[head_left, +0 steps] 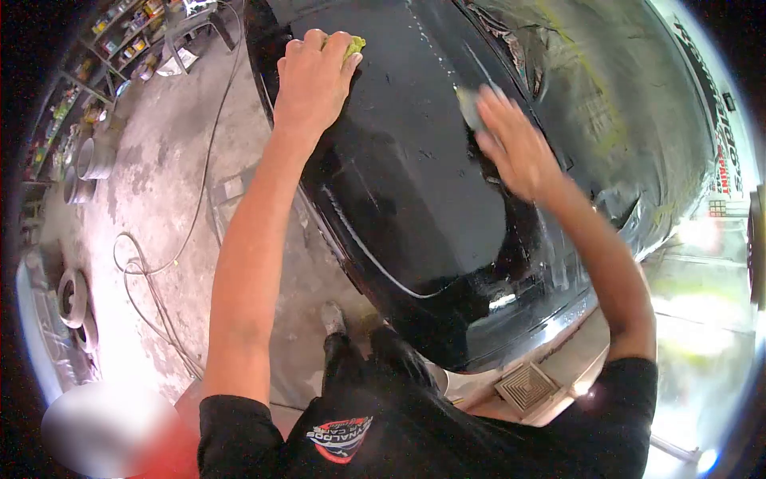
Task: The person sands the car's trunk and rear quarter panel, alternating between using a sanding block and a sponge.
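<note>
My left hand [313, 84] is closed over a yellow-green sponge [357, 46], most of it hidden under the fingers. It rests near the left edge of a glossy black car panel [415, 207], which looks wet, with droplets and whitish streaks. Over the panel's right side is my right hand [517, 148], smeared by motion. Under its fingertips sits a thin greyish pad [469, 110], pressed toward the black surface; its exact kind is too blurred to make out.
Crumpled plastic sheeting [630, 112] covers the car on the right. A cable [144, 271] loops across the concrete floor at left, near tyres [73, 299], buckets [94, 160] and loaded shelves [120, 40]. A floor drain [527, 387] lies below the panel. A person in red [171, 435] is at lower left.
</note>
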`<state>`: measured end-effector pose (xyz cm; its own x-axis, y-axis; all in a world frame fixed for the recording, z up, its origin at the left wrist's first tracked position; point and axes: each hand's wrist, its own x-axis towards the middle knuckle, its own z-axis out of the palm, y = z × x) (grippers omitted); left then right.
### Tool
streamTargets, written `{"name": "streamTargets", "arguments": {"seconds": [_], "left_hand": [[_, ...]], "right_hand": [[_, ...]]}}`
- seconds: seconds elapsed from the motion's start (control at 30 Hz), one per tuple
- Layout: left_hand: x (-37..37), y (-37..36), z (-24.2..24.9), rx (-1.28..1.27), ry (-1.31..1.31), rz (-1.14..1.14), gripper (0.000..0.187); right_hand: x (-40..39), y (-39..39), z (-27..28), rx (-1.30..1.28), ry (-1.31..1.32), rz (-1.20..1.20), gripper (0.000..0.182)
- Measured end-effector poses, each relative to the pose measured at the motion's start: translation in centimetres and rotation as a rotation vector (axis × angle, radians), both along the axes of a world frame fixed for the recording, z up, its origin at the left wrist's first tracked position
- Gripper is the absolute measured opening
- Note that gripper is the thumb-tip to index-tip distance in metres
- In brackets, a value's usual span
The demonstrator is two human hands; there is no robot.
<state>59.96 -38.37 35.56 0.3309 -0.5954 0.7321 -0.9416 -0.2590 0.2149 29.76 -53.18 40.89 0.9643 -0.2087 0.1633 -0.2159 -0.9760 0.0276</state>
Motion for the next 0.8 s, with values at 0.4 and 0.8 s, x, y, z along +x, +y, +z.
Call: {"name": "streamTargets", "arguments": {"seconds": [0.4, 0.8], "left_hand": [[1.6, -0.8, -1.7, 0.02, -0.103, 0.011, 0.027], [2.7, -0.5, -1.7, 0.034, -0.166, -0.022, 0.028]], "right_hand": [[-22.6, 13.2, -0.7, 0.169, 0.093, -0.251, 0.078], [-0.5, 0.5, -1.7, -0.084, -0.183, -0.007, 0.052]]}}
